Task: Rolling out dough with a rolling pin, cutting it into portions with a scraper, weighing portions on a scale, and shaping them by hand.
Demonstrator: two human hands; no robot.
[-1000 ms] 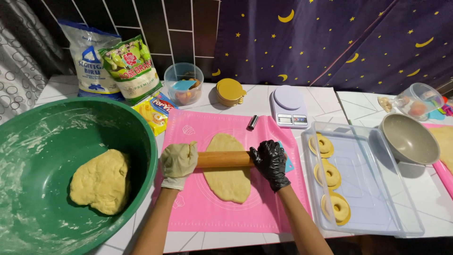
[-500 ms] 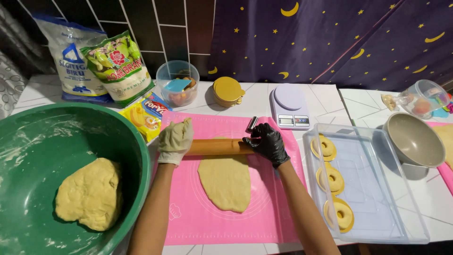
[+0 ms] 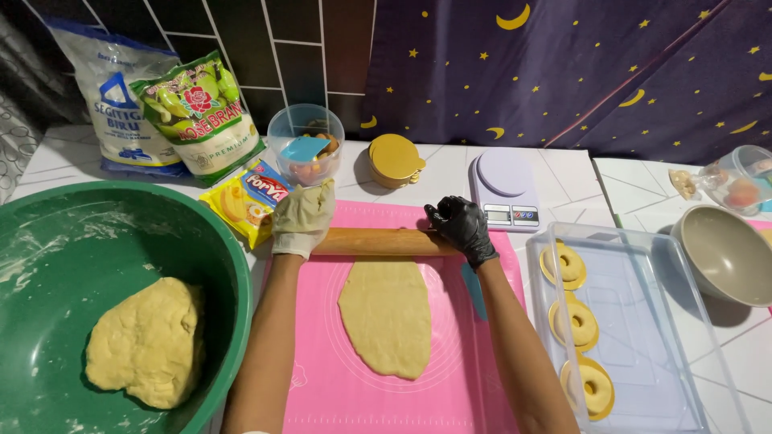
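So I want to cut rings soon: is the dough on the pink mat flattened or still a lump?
Flattened: the dough lies as a thin long oval sheet on the pink mat.

Bright, even light from overhead, a little warm; shadows are soft and short, one beneath the grey bowl (image 3: 728, 253), another inside the green bowl (image 3: 104, 265); faint glare on the clear tray (image 3: 643, 337) and the flour bags (image 3: 153, 112); focus is crisp throughout, no motion blur; straight lines bow slightly toward the edges.
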